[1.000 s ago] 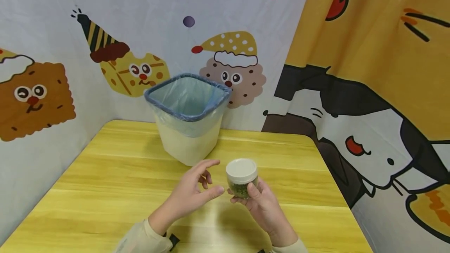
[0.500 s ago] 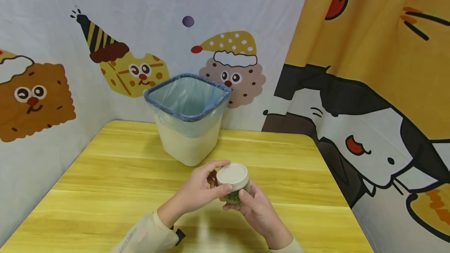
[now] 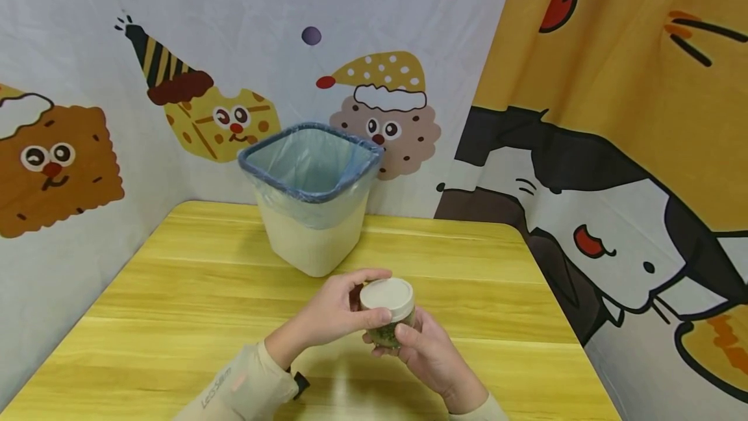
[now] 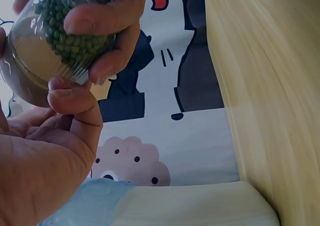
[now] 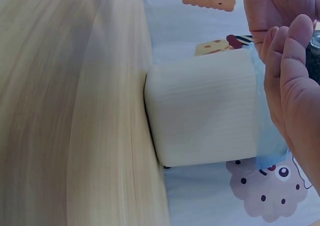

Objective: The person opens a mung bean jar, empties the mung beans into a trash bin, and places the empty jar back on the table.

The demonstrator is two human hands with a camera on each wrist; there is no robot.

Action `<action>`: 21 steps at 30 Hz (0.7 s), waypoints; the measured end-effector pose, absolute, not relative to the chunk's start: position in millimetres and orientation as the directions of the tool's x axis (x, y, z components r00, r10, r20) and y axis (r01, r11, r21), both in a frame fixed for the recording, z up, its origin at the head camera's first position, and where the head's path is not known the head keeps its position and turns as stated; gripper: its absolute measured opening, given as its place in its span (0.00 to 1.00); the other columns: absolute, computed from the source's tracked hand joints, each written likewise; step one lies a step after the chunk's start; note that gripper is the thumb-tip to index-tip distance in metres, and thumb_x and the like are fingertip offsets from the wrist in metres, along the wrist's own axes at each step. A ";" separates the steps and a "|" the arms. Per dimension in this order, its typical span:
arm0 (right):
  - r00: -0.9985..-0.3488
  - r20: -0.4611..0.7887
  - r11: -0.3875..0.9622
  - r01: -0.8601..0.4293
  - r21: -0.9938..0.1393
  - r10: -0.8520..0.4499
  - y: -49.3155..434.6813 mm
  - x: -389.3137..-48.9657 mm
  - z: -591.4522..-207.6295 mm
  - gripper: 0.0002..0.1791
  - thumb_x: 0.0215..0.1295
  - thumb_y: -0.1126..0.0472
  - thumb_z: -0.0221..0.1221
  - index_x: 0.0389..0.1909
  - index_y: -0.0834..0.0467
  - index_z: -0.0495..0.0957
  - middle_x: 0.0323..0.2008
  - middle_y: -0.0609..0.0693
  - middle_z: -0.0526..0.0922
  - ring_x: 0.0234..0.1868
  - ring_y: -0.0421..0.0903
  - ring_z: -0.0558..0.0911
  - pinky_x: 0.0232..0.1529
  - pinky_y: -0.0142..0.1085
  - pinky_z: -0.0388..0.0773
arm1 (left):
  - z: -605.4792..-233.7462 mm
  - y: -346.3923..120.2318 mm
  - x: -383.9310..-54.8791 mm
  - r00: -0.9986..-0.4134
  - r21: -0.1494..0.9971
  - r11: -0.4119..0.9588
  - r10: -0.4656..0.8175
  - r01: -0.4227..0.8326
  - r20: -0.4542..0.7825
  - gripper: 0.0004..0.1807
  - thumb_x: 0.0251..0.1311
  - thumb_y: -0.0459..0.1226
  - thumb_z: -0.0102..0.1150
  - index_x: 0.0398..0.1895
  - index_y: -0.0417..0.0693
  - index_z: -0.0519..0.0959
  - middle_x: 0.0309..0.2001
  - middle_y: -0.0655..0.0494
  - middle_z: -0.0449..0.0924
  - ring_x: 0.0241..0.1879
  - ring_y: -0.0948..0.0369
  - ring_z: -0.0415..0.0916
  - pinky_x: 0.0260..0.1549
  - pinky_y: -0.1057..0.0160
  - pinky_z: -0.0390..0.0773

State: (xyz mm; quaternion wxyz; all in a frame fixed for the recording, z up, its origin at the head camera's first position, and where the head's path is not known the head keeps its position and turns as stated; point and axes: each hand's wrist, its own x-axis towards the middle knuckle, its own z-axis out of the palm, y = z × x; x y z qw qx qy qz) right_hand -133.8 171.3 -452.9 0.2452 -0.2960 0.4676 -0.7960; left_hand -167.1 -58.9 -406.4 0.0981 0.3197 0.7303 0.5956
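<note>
A small clear jar (image 3: pixel 382 336) with a white lid (image 3: pixel 387 297) is held above the table, slightly tilted. Small green beans (image 4: pixel 75 45) fill part of it, as the left wrist view shows. My right hand (image 3: pixel 435 357) grips the jar's body from the right, thumb on the near side. From the left, my left hand (image 3: pixel 336 312) holds the lid's rim between thumb and fingers. The lid sits on the jar. In the right wrist view, my right hand (image 5: pixel 292 86) hides most of the jar.
Behind the hands, a cream bin (image 3: pixel 315 245) lined with a blue plastic bag (image 3: pixel 318 197) stands on the wood-patterned table (image 3: pixel 146 343). A cartoon-printed curtain (image 3: pixel 234 18) hangs along the table's back and sides.
My left hand has moved right and taken hold of the lid, which it stood apart from before. My right hand has brought the jar slightly left and nearer.
</note>
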 end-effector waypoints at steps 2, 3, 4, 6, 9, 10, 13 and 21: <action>-0.697 0.234 -0.423 0.110 -0.899 -0.678 171.5 -134.0 -452.8 0.28 0.83 0.61 0.50 0.78 0.61 0.58 0.67 0.52 0.78 0.62 0.47 0.85 0.57 0.39 0.86 | -405.4 -58.4 -167.7 -0.763 0.924 0.093 0.598 0.370 0.245 0.36 0.68 0.48 0.72 0.75 0.43 0.74 0.49 0.51 0.88 0.34 0.66 0.81 0.33 0.64 0.85; -0.691 0.232 -0.412 0.103 -0.905 -0.684 171.5 -134.3 -452.9 0.27 0.82 0.62 0.50 0.77 0.61 0.59 0.66 0.51 0.79 0.61 0.46 0.85 0.57 0.38 0.86 | -404.8 -58.0 -168.0 -0.756 0.915 0.103 0.603 0.390 0.254 0.36 0.68 0.48 0.73 0.74 0.43 0.75 0.49 0.51 0.88 0.33 0.66 0.81 0.32 0.64 0.85; -0.685 0.233 -0.402 0.096 -0.911 -0.690 171.7 -134.6 -453.1 0.27 0.82 0.63 0.50 0.77 0.60 0.60 0.65 0.50 0.79 0.60 0.46 0.85 0.56 0.37 0.86 | -404.6 -57.4 -168.3 -0.753 0.904 0.120 0.604 0.410 0.261 0.36 0.67 0.47 0.74 0.74 0.44 0.76 0.49 0.52 0.88 0.33 0.67 0.81 0.32 0.64 0.85; -0.675 0.236 -0.383 0.075 -0.921 -0.699 171.5 -134.9 -453.2 0.26 0.80 0.65 0.51 0.75 0.60 0.62 0.63 0.49 0.80 0.59 0.43 0.85 0.55 0.35 0.86 | -403.4 -55.7 -168.2 -0.752 0.880 0.160 0.600 0.448 0.274 0.35 0.64 0.47 0.75 0.72 0.46 0.78 0.52 0.52 0.88 0.36 0.67 0.82 0.34 0.64 0.86; -0.671 0.249 -0.363 0.031 -0.931 -0.698 170.2 -136.0 -454.0 0.24 0.80 0.67 0.52 0.73 0.60 0.64 0.59 0.47 0.82 0.56 0.41 0.85 0.52 0.33 0.86 | -402.4 -52.7 -168.3 -0.764 0.853 0.213 0.582 0.476 0.280 0.35 0.60 0.49 0.77 0.70 0.49 0.80 0.56 0.55 0.88 0.40 0.68 0.84 0.38 0.65 0.87; -0.676 0.251 -0.357 0.020 -0.934 -0.693 169.7 -136.2 -454.5 0.24 0.79 0.68 0.52 0.72 0.60 0.65 0.59 0.46 0.82 0.55 0.41 0.85 0.51 0.33 0.86 | -402.5 -51.5 -168.3 -0.772 0.850 0.227 0.571 0.475 0.279 0.35 0.59 0.50 0.78 0.69 0.50 0.81 0.57 0.56 0.88 0.41 0.68 0.84 0.38 0.65 0.86; -0.695 0.258 -0.337 -0.024 -0.941 -0.671 167.8 -137.3 -456.9 0.23 0.79 0.69 0.54 0.71 0.61 0.66 0.57 0.45 0.82 0.53 0.40 0.84 0.48 0.32 0.86 | -403.6 -47.5 -168.3 -0.793 0.853 0.240 0.543 0.463 0.277 0.35 0.56 0.52 0.79 0.66 0.52 0.84 0.57 0.58 0.89 0.41 0.67 0.85 0.38 0.64 0.86; -0.822 0.177 -0.170 -0.100 -0.980 -0.541 159.8 -134.6 -464.5 0.24 0.67 0.70 0.62 0.62 0.58 0.70 0.46 0.43 0.84 0.42 0.40 0.84 0.41 0.32 0.85 | -408.3 -34.2 -169.5 -0.784 0.684 0.414 0.473 0.601 0.403 0.32 0.47 0.56 0.78 0.56 0.55 0.87 0.51 0.63 0.90 0.42 0.66 0.83 0.35 0.70 0.82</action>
